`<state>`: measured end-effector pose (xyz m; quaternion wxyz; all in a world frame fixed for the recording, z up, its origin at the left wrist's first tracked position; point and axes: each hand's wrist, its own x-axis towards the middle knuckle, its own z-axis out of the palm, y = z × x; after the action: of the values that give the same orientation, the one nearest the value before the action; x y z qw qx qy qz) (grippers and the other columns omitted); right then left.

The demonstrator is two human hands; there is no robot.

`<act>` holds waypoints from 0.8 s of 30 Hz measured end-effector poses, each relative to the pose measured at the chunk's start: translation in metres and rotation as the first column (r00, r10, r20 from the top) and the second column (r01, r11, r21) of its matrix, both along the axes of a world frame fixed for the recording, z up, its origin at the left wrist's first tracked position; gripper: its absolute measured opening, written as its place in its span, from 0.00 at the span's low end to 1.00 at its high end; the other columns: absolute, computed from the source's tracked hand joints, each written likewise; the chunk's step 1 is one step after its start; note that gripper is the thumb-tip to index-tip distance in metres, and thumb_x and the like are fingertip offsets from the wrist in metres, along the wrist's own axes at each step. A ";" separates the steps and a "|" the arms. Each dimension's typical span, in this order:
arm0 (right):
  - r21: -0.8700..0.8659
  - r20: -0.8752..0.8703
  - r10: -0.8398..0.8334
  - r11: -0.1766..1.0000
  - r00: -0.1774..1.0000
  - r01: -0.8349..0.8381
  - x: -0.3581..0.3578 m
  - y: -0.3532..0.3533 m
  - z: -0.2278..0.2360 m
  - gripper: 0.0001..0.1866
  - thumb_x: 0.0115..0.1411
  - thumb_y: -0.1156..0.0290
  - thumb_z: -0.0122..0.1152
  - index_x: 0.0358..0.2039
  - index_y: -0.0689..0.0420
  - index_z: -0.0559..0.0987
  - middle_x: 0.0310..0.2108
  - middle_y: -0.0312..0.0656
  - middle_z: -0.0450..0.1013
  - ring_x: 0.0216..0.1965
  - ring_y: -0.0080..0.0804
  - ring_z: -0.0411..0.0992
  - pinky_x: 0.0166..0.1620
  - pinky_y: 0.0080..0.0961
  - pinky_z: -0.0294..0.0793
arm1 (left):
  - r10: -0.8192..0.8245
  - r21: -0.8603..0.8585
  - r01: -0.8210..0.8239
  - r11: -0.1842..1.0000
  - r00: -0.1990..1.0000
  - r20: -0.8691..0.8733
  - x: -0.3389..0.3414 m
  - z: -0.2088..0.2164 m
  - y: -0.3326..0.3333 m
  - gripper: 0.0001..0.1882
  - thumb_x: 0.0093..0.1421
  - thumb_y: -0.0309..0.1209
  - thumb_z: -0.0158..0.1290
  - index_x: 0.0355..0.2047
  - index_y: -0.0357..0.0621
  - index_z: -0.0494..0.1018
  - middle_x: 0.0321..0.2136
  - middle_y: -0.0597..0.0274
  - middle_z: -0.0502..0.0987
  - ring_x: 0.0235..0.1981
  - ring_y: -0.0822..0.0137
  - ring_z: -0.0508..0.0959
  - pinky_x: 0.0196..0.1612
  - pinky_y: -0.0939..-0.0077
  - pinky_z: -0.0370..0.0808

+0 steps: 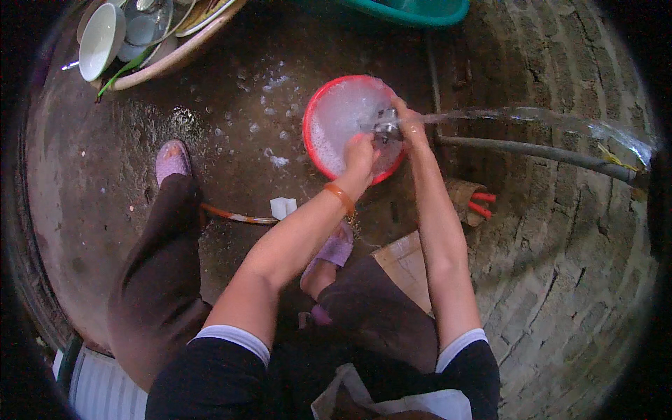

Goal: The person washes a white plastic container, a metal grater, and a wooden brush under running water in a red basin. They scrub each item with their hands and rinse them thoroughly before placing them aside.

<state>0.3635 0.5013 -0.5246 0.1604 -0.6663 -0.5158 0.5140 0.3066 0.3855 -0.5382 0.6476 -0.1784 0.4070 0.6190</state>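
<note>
Gripping the shiny metal vessel from two sides, the person's hands worked together over the right part of a red-rimmed basin filled with cloudy, sudsy water. The left hand, below an orange bracelet, had its fingers bent closed on the vessel's near edge; the right hand was wrapped around its far right side — some of those fingers were hidden, and how deep the vessel sat could not be told. A stream of water arced in from the right and met the right hand, above a grey pipe beside the brick wall. Foam spots dotted the wet floor left of the basin. At upper left, a large tan tub held dishes, among them a white bowl; a green basin stood at the top edge. An orange hose ran near the left forearm — a white block lay just beside it.
</note>
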 end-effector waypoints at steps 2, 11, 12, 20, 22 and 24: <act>-0.116 -0.144 -0.139 0.986 0.980 0.123 -0.010 -0.006 0.000 0.19 0.46 0.59 0.58 0.31 0.62 0.73 0.28 0.38 0.69 0.27 0.27 0.66 0.30 0.27 0.67 | 0.098 -0.179 -0.026 0.984 0.910 0.403 0.001 0.002 0.005 0.23 0.57 0.44 0.43 0.45 0.39 0.60 0.40 0.52 0.66 0.40 0.58 0.67 0.46 0.62 0.66; -0.173 -0.257 -0.134 0.981 0.957 0.091 -0.039 -0.015 0.000 0.10 0.43 0.67 0.57 0.26 0.58 0.72 0.22 0.39 0.69 0.22 0.32 0.67 0.27 0.29 0.68 | 0.136 -0.101 -0.092 0.991 0.741 0.658 -0.037 -0.017 0.011 0.28 0.56 0.53 0.38 0.46 0.41 0.59 0.41 0.53 0.63 0.44 0.53 0.64 0.51 0.53 0.60; -0.213 -0.357 -0.154 0.974 0.921 0.080 -0.038 -0.014 -0.001 0.09 0.43 0.68 0.56 0.24 0.59 0.73 0.21 0.39 0.69 0.22 0.33 0.67 0.27 0.29 0.68 | 0.115 -0.064 -0.097 0.993 0.756 0.645 -0.039 -0.017 0.013 0.27 0.56 0.52 0.39 0.46 0.42 0.60 0.42 0.52 0.63 0.44 0.53 0.64 0.51 0.53 0.59; -0.522 -0.496 -0.413 0.845 0.764 0.117 -0.009 -0.009 -0.012 0.13 0.40 0.72 0.55 0.30 0.59 0.68 0.28 0.43 0.68 0.33 0.41 0.67 0.39 0.40 0.68 | -0.070 0.023 0.070 0.997 0.802 0.593 -0.052 -0.007 0.021 0.18 0.54 0.37 0.45 0.44 0.43 0.62 0.46 0.52 0.64 0.47 0.52 0.62 0.51 0.50 0.54; -0.537 -0.521 -0.446 0.834 0.728 0.126 -0.003 -0.011 -0.012 0.13 0.40 0.72 0.54 0.29 0.59 0.68 0.28 0.43 0.68 0.34 0.41 0.67 0.40 0.41 0.67 | -0.100 0.058 0.081 0.995 0.808 0.581 -0.050 -0.007 0.020 0.17 0.53 0.34 0.46 0.43 0.44 0.63 0.43 0.53 0.66 0.46 0.53 0.64 0.51 0.49 0.54; -0.480 -0.570 -0.449 0.862 0.688 0.165 0.002 -0.012 -0.009 0.12 0.40 0.71 0.54 0.29 0.59 0.69 0.27 0.42 0.68 0.35 0.41 0.66 0.42 0.41 0.67 | -0.125 0.107 0.077 0.991 0.806 0.579 -0.044 -0.008 0.019 0.16 0.52 0.33 0.47 0.42 0.44 0.63 0.42 0.53 0.67 0.45 0.54 0.65 0.51 0.50 0.54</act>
<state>0.3651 0.4895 -0.5332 0.2821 -0.5350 -0.1888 0.7736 0.2623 0.4050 -0.5458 0.7795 -0.3126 0.1728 0.5145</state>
